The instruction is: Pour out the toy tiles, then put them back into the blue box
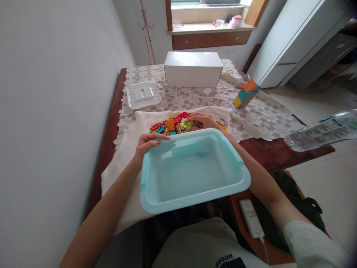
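Note:
A light blue plastic bin [234,182] sits empty at the near table edge, overhanging my lap. My left hand [147,143] curls over its far left rim and grips it. Beyond the bin lies a pile of colourful interlocking toy pieces [173,124] on a white cloth [125,156]. My right hand [202,120] reaches past the bin's far rim and rests on the pile, fingers bent among the pieces; whether it holds one is hidden.
A white box [193,69] stands at the back, a clear lid [143,94] to its left, a small built block shape [245,93] to the right. A plastic bottle [320,132] overhangs the right edge. A white device [251,217] lies by my lap. Wall runs along the left.

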